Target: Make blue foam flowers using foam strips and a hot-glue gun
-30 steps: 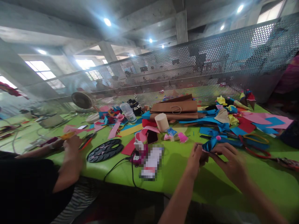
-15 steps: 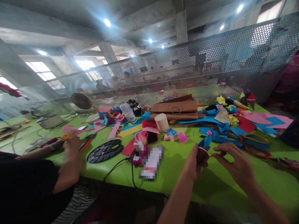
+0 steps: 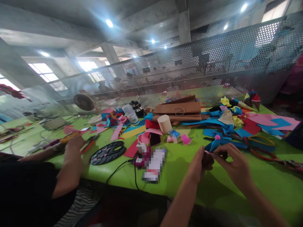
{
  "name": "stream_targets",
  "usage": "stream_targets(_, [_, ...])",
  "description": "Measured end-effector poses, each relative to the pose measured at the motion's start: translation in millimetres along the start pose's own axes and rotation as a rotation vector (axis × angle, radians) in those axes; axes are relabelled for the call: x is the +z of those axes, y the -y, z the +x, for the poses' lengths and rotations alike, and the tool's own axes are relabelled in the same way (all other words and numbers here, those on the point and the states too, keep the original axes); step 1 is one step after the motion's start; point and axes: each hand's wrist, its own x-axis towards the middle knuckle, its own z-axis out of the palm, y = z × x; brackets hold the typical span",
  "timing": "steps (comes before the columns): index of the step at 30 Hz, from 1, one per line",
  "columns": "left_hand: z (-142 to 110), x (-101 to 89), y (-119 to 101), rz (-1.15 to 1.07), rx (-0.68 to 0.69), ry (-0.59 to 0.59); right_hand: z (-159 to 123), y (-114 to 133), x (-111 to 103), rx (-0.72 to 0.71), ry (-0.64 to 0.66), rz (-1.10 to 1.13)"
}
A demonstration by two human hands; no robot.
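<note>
My left hand is closed around a small felt cone with a blue crumpled top and a pink ball at its tip. Its lower part is hidden in my fingers. My right hand is in a pinch at the cone's pale pink rim, thumb and forefinger meeting right beside it. Whatever lies between those fingertips is hidden. Beyond my right hand lie red-and-yellow-handled scissors and blue felt strips.
Left of my hands are a phone, a purple power strip with cables and a dark sole-shaped piece. A cream thread cone and folded brown sheets stand behind. At far left a co-worker's hand works near orange-handled pliers.
My right hand has moved in to the cone's rim; the small yellowish bit at its fingertips is now out of sight. The cone's blue top has tilted to the right.
</note>
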Motion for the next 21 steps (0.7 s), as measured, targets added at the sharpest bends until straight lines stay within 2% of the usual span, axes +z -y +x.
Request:
stream_targets(4, [0.7,2.3,-4.5,-0.036,-0.055,0.051,-1.8,-5.5,-4.3,0.119,0.020,0.078])
stream_targets(8, [-0.7,3.6,-8.7,-0.062,-0.057,0.112,-5.6,-15.0,-11.4,0.217,-0.024,0.141])
stream_targets(17, [6.0,-1.9,-0.6,-0.012,-0.061,0.119,-1.6,0.1,-2.8,0.131,0.012,0.064])
stream_targets(21, [6.4,-0.1,-2.2,0.021,-0.001,0.077,-3.7,-8.0,-5.6,0.222,-0.018,0.128])
